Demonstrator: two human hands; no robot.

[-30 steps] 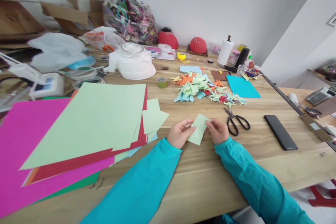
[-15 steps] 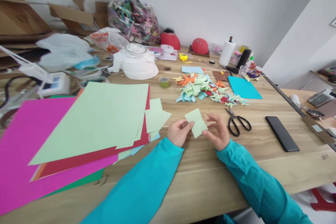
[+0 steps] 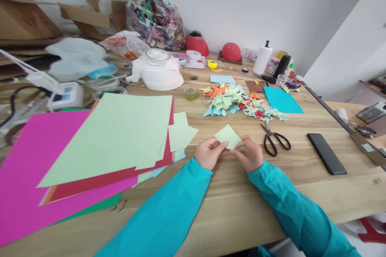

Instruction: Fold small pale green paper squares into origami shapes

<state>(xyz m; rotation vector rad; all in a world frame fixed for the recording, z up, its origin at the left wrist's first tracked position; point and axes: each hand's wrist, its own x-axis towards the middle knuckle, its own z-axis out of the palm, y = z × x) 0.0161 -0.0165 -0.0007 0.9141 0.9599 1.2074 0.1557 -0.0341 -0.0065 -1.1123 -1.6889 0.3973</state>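
A small pale green square of paper [image 3: 228,135] is held above the table between both my hands. My left hand [image 3: 210,152] pinches its left corner, thumb on top. On the other side, my right hand [image 3: 249,153] grips the right edge between thumb and fingers. Beyond the paper lies a heap of folded paper cranes [image 3: 227,98] in green, orange, blue and red. Black-handled scissors [image 3: 275,139] rest right of my right hand. Several loose pale green squares [image 3: 180,134] lie left of my left hand, by a stack of large coloured sheets [image 3: 120,132].
A black phone [image 3: 326,153] lies at the right. Behind the cranes are a turquoise sheet [image 3: 283,99], a roll of tape [image 3: 189,94] and a yellow tape measure [image 3: 212,64]. Plastic bags [image 3: 76,58], cardboard boxes [image 3: 87,16] and a white power strip [image 3: 65,96] fill the back left.
My right hand has closed from spread fingers onto the green square's right edge. The paper has turned, with a corner now pointing away from me. The view has shifted slightly.
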